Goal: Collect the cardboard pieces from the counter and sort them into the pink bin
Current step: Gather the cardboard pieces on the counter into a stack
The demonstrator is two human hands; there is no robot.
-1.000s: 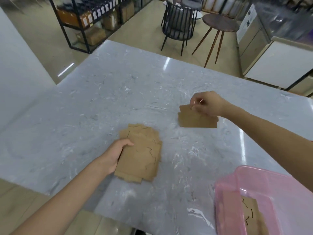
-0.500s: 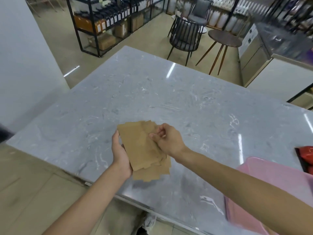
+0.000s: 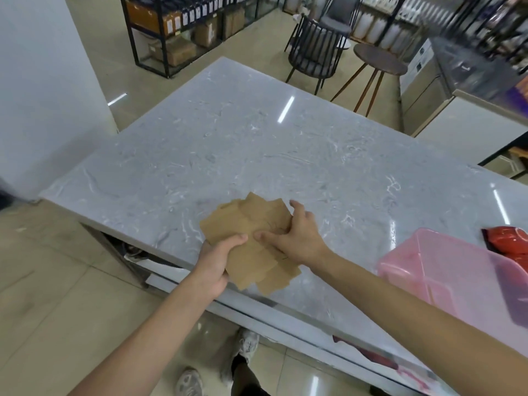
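Note:
A fanned stack of flat brown cardboard pieces (image 3: 243, 224) is held just above the near edge of the grey marble counter (image 3: 257, 144). My left hand (image 3: 214, 264) grips the stack from its near left side, thumb on top. My right hand (image 3: 294, 235) presses on the stack's right side, fingers spread over the top piece. The pink bin (image 3: 445, 264) stands on the counter at the right, apart from the stack; my right forearm crosses in front of it.
A red object (image 3: 508, 238) lies behind the pink bin at the right edge. Beyond the counter stand a black chair (image 3: 314, 50), a round wooden stool (image 3: 380, 64) and dark shelving (image 3: 177, 27) with boxes. My shoes show on the tiled floor below.
My right hand carried its cardboard piece from the counter's middle over to the left pile. Both hands now hold the combined stack, lifted toward the near edge. The view swung left.

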